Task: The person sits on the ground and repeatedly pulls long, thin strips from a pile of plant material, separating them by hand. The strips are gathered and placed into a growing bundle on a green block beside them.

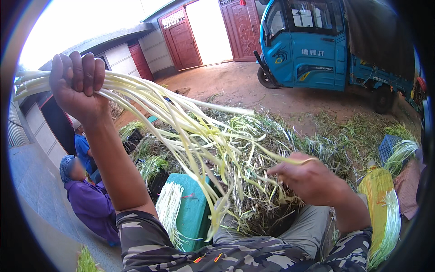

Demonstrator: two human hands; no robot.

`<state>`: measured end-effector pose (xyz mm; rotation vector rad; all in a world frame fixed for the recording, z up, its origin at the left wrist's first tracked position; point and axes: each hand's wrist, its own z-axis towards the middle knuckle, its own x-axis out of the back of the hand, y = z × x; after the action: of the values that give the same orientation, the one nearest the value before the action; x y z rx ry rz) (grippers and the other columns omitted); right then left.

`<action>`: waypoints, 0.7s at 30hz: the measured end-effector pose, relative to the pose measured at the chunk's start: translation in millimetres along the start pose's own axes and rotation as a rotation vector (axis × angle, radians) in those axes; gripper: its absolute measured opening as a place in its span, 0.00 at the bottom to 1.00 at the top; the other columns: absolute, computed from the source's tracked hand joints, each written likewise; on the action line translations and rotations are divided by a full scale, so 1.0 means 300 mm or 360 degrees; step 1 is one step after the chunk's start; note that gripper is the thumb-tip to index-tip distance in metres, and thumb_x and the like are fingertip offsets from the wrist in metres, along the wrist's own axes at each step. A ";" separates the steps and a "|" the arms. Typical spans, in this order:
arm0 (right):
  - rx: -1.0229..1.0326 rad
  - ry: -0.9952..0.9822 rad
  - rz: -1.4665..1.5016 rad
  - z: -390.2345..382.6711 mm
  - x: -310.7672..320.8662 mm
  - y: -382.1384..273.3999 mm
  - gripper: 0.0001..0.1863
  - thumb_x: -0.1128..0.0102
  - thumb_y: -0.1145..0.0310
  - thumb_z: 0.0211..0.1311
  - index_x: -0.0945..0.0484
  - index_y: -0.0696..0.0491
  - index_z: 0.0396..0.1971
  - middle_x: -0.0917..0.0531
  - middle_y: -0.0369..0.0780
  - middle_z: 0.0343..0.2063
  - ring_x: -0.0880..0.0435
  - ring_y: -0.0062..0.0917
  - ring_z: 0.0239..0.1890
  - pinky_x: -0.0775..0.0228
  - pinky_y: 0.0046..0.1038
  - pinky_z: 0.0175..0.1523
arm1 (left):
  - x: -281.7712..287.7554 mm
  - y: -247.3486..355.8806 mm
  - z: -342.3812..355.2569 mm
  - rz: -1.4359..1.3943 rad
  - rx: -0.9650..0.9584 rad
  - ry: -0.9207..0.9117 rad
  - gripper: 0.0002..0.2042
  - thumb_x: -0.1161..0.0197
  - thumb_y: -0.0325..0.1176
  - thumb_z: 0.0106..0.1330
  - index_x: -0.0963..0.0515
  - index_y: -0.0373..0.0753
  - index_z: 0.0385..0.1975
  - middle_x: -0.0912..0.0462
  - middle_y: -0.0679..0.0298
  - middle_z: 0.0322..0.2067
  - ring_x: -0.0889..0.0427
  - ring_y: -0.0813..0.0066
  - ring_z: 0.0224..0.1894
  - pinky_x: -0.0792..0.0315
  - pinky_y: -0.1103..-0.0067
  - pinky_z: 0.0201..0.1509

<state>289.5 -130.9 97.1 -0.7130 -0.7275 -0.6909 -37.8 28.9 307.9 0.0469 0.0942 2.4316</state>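
Note:
Raised at the upper left, my left hand (78,86) grips a bundle of long, pale yellow-white leafy stalks (149,104); their loose, flattened ends hang down across the middle. My right hand (301,177), slightly blurred, is curled at the right beside a stray yellow leaf end; what its fingers hold is unclear. Beneath both, between my legs, lies a heap of trimmed leaves and dry debris (253,190). A green plastic block (192,195) to its left carries a sheaf of white stalks (170,208). Another sheaf (387,222) rests on a yellow sack (369,181) at the right.
A person in purple (88,206) and a person in blue (80,147) are at the left. A blue three-wheeled vehicle (308,54) stands at the back right, before red gates (181,41). A blue crate (387,145) with greens sits at the right; plant litter covers nearby ground.

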 end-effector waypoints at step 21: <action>0.0691 0.0969 -0.0691 0.169 0.073 -0.204 0.14 0.31 0.72 0.50 0.16 0.50 0.40 0.22 0.36 0.36 0.26 0.29 0.42 0.36 0.33 0.45 | -0.075 -0.002 -0.098 0.0864 -0.0186 0.0017 0.13 0.55 0.37 0.78 0.36 0.46 0.26 0.35 0.69 0.20 0.38 0.82 0.17 0.37 0.85 0.19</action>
<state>238.2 -133.1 161.5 0.0748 -0.4380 -1.0403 -22.0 13.2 278.5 0.0070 -0.0659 2.9746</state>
